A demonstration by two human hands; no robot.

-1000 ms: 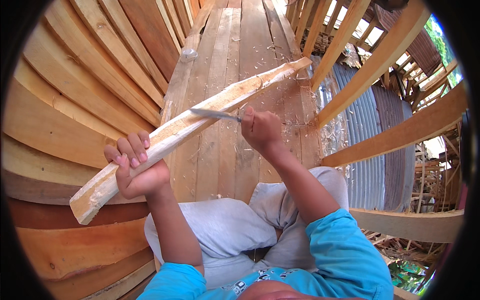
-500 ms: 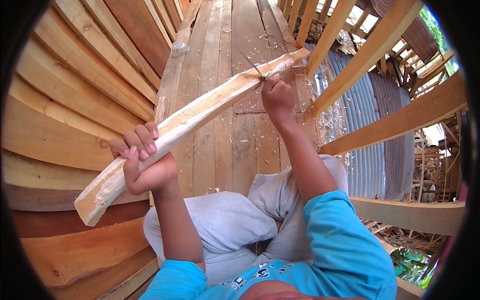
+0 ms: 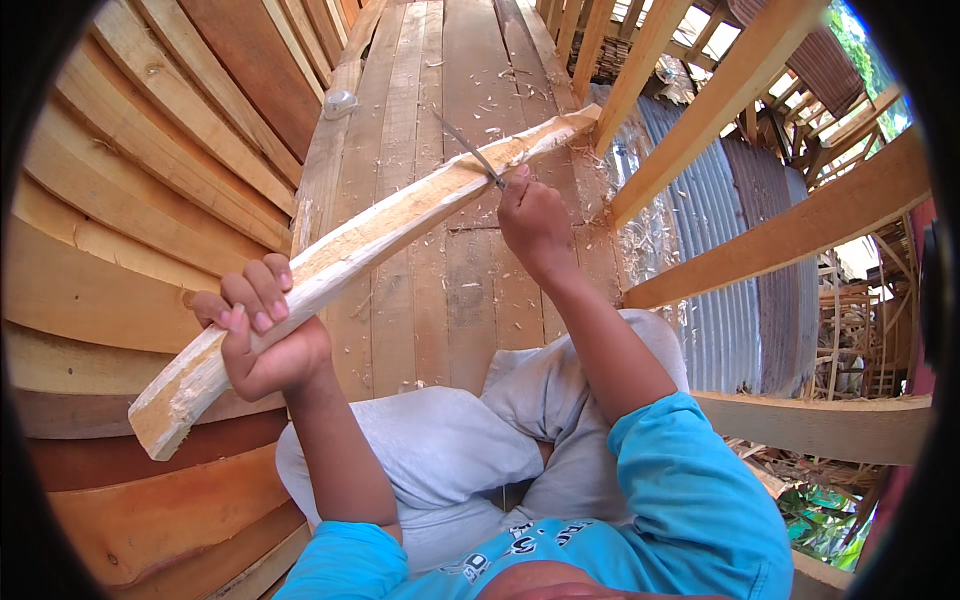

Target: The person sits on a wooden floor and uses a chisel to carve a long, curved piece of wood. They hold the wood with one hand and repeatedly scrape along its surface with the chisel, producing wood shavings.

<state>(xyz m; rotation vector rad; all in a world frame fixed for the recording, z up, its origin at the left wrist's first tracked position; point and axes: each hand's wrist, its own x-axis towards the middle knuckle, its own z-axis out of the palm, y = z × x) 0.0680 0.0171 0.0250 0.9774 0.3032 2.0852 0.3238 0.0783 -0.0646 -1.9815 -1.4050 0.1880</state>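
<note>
A long, pale piece of wood (image 3: 375, 232) slants across the view, its near end at the lower left and its far end at the upper right, close to the slatted railing. My left hand (image 3: 262, 325) is wrapped round it near the lower-left end. In my closed right hand (image 3: 535, 222) is a knife (image 3: 470, 147) with a thin dark blade, which lies across the wood's upper face toward the far end. The knife's handle is mostly hidden in my fist. Roughly cut, yellowish patches show along the wood's top.
Wood shavings lie scattered over the plank floor (image 3: 410, 110). A small clear container (image 3: 340, 104) stands by the left plank wall (image 3: 150, 215). Wooden railing posts (image 3: 715, 115) rise at the right, with corrugated metal sheets (image 3: 715, 250) beyond them. My crossed legs (image 3: 440, 440) are below the wood.
My right hand and the knife have drawn back along the wood, toward me and to the left. The left hand keeps its grip, and the view has shifted slightly.
</note>
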